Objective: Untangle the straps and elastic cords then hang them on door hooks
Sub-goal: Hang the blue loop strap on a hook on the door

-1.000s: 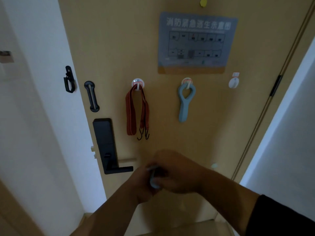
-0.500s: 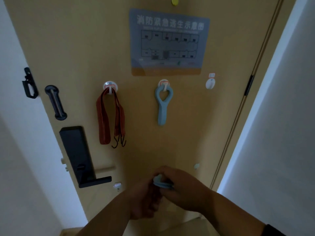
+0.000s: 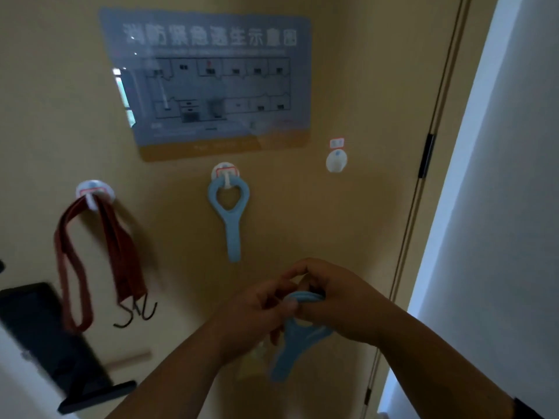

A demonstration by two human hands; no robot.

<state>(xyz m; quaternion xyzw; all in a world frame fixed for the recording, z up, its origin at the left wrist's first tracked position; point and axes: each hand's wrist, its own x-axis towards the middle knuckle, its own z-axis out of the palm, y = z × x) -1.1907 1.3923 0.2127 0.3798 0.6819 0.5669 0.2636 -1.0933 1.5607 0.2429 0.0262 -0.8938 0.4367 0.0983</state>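
Red elastic cord (image 3: pixel 90 255) and one blue strap (image 3: pixel 229 207) hung on hooks, up-left of fingers. Left hand (image 3: pixel 254 316) & right hand (image 3: pixel 335 303) pinch second blue strap (image 3: pixel 298 331); free hook (image 3: pixel 336 160) above. Approx. one item left.

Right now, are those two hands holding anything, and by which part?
Yes: a light blue strap. The left hand and right hand both pinch its looped upper end, and the rest dangles below them.
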